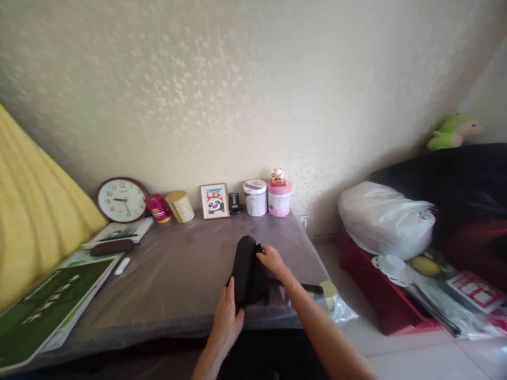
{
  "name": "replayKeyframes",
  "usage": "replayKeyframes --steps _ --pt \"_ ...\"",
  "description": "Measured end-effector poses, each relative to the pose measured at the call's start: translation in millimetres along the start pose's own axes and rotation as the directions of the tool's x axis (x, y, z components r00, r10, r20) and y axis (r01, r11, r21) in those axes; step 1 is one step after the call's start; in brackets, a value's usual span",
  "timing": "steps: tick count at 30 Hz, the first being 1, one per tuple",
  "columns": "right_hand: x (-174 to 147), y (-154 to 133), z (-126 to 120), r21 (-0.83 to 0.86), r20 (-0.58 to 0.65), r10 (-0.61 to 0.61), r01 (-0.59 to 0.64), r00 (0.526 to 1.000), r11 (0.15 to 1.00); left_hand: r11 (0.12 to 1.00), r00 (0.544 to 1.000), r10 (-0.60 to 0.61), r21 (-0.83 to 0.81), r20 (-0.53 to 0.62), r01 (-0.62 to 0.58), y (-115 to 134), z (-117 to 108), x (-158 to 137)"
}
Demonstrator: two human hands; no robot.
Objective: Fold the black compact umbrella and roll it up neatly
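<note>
A black, long, folded bundle, soft like fabric, lies on the table near its front edge; its exact kind is unclear. My left hand grips its near left side, thumb along the near end and fingers along the edge. At the far right corner, my right hand pinches a raised black flap between thumb and fingers. A dark flat strip sticks out to the right beneath my right forearm. Whether it joins the bundle is hidden by that arm.
Along the wall stand a clock, tins, a framed panda picture and two round tubs. Green-covered papers and a brown case lie left. Right of the plastic-covered table, a red crate holds bags.
</note>
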State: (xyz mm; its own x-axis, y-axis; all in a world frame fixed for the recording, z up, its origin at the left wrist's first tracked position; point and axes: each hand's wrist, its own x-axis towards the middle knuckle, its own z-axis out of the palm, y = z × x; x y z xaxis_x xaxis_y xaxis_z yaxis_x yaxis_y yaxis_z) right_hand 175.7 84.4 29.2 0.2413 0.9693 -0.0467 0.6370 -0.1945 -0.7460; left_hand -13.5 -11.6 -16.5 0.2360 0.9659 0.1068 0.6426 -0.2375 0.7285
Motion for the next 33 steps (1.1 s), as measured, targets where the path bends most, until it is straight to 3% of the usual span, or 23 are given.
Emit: replayKeyframes --steps 6,15,21,28,33 --pt "2 -11 7 0.183 0.072 0.042 -0.055 0.996 0.982 1.000 1.000 -0.018 -0.015 -0.006 0.018 -5 -1 2" --pt "7 -35 41 0.360 0.077 0.032 -0.057 0.997 0.931 0.996 0.995 -0.080 0.023 -0.055 0.082 -12 -3 7" --pt "11 -39 59 0.325 0.042 -0.006 -0.008 0.999 0.946 0.997 0.994 -0.014 0.079 -0.109 0.023 -17 -5 11" --pt "3 -43 56 0.242 -0.001 -0.083 0.081 0.997 0.967 0.997 0.994 0.000 0.078 -0.112 0.009 -19 -2 10" --pt "-13 -49 53 0.114 -0.034 -0.310 0.312 0.950 0.943 0.997 0.993 -0.009 0.076 -0.121 0.018 -12 -3 3"
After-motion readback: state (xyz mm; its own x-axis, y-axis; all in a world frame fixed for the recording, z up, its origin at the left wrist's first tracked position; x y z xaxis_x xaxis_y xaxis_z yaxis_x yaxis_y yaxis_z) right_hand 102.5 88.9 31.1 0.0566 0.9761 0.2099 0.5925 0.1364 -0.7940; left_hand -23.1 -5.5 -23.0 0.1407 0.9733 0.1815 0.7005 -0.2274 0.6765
